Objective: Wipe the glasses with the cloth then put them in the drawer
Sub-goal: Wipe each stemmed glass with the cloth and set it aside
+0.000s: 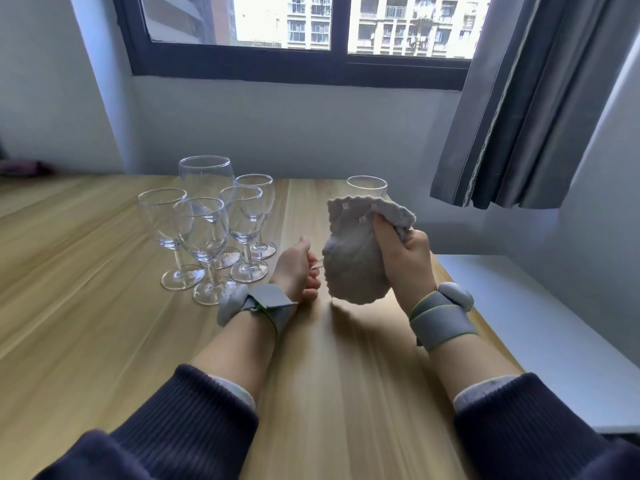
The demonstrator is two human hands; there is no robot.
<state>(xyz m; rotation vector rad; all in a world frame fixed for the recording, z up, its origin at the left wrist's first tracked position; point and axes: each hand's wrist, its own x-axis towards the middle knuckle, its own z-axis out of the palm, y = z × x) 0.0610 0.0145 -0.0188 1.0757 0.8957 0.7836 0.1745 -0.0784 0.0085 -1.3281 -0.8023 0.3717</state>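
My left hand (296,268) grips the stem of a wine glass (317,265) held sideways above the table. Its bowl is hidden inside a pale grey cloth (349,258). My right hand (403,258) clutches that cloth, wrapped round the bowl. Several clear wine glasses (204,237) stand upright in a cluster on the wooden table (104,306), left of my hands. A ribbed tumbler (367,188) stands behind the cloth near the table's far edge. No drawer shows in view.
A white surface (540,327) sits lower, to the right of the table's edge. A dark curtain (526,116) hangs at the right, and a window (311,36) and wall lie beyond the table.
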